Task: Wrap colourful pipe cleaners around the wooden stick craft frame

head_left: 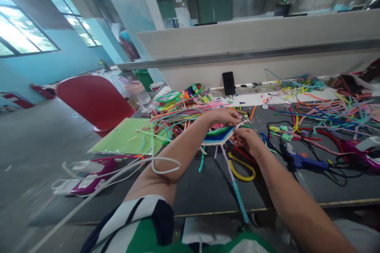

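In the head view, a striped pipe-cleaner piece [218, 137] with green, blue and white rows is held above the dark table. My right hand [247, 140] pinches its right end, fingers closed. My left hand [226, 117] reaches over the far side of the piece, its fingertips closed at a white pipe cleaner [244, 123] by the same corner. Below the piece hang a lilac pipe cleaner with a teal fuzzy end [240, 201] and a short teal strand [202, 161]. A bent yellow pipe cleaner [244, 178] lies close to my right forearm.
A blue glue gun [308, 162] with cords lies right. Loose pipe cleaners [329, 112] spread behind it; more lie at the left by a green sheet [118, 138]. A phone [228, 83] leans on the partition. A white cable [97, 189] crosses my left arm. A red chair [92, 99] stands left.
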### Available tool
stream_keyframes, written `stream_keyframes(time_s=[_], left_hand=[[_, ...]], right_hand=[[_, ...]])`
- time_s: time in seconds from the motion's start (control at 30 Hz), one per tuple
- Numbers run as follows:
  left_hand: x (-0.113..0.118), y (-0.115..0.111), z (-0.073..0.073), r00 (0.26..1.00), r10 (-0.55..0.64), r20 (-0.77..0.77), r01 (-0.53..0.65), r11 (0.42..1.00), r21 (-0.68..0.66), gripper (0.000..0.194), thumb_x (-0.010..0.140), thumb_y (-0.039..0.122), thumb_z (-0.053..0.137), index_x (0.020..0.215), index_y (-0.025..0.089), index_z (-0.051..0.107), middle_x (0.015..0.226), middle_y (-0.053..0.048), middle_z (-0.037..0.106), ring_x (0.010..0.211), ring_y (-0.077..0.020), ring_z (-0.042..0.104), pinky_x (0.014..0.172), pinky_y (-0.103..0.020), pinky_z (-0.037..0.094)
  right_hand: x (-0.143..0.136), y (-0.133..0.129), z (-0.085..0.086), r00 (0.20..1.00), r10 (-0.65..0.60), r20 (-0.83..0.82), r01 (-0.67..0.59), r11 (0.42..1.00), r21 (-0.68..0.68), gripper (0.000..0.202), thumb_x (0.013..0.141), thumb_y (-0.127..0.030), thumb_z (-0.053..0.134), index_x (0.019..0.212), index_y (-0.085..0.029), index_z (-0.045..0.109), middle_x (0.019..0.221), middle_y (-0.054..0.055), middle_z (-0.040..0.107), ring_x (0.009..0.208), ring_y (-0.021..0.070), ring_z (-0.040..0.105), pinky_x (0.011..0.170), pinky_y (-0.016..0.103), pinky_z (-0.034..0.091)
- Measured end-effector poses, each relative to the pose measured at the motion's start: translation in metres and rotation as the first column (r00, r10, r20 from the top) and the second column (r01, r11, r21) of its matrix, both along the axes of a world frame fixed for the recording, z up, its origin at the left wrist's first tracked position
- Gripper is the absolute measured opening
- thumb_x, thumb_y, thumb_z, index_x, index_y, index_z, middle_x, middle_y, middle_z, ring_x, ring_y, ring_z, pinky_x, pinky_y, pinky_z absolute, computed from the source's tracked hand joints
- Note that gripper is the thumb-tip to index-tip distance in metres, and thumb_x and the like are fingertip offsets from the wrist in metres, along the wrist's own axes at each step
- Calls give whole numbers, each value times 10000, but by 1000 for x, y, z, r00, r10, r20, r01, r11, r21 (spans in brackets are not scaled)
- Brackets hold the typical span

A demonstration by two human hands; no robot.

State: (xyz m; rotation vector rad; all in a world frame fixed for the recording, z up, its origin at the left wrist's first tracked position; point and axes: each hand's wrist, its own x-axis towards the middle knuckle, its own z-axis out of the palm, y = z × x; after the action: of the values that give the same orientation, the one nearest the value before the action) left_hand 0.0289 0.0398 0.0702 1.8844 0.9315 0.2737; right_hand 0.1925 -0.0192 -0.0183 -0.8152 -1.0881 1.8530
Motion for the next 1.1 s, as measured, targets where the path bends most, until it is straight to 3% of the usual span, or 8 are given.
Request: stream_keyframes(time_s=[0.1,0.2,0.27,0.43,0.53,0.63,0.83,1.1], left_hand=[[-27,-12,5,950,276,145,-280,960,6,333,762,422,651,922,131,627,763,-29,637,668,-115,585,634,-235,448],[-56,-30,-2,760,570,311,-565,817,-117,375,759,460,662,907,120,608,803,-48,641,664,-104,598,626,-232,472],[-68,-45,-13,659,657,365,-619,750,-231,380,756,444,678,946,124,600,802,-45,640,623,-90,593,594,-220,476],[-67,-75,-41,623,640,449,-454,764,-459,361,754,439,689,949,146,610,784,-47,658,680,-138,650,709,-297,541],[-63,-79,-50,554,663,504,-401,743,-536,312,734,404,717,878,156,594,761,-41,660,718,-162,667,749,-326,549],[-64,-76,-58,541,668,510,-373,735,-566,272,740,378,715,795,160,561,709,-16,633,676,-137,648,756,-317,547],[-67,-69,-68,588,612,528,-429,790,-438,292,738,390,710,734,151,544,647,27,564,572,-65,547,656,-211,500],[-60,-71,-68,631,574,522,-561,802,-204,276,769,395,670,684,148,581,564,30,563,499,-68,487,551,-192,415]], right_hand=[[6,5,1,994,-100,-54,97,994,-56,256,676,-375,750,718,-133,680,638,51,685,455,97,567,417,195,458],[13,11,2,974,-200,-102,195,979,-59,253,687,-373,738,715,-132,668,625,44,675,456,95,563,419,195,462],[17,13,3,956,-263,-127,258,965,-53,252,697,-376,734,724,-136,664,628,39,674,463,91,563,420,189,456],[21,15,2,917,-356,-181,349,934,-69,218,702,-349,739,759,-158,649,648,31,687,476,95,561,446,207,464],[21,14,2,922,-354,-156,348,935,-68,220,707,-358,732,744,-160,644,641,26,684,473,93,553,448,212,461],[21,14,3,923,-360,-134,353,933,-75,221,702,-359,735,726,-163,637,625,17,675,468,90,546,449,212,456],[19,16,2,919,-365,-151,356,931,-85,214,689,-346,744,725,-161,644,619,15,667,461,86,537,436,206,439],[18,10,10,910,-379,-166,377,925,-45,253,654,-377,754,689,-149,650,601,25,660,450,77,528,423,187,433]])
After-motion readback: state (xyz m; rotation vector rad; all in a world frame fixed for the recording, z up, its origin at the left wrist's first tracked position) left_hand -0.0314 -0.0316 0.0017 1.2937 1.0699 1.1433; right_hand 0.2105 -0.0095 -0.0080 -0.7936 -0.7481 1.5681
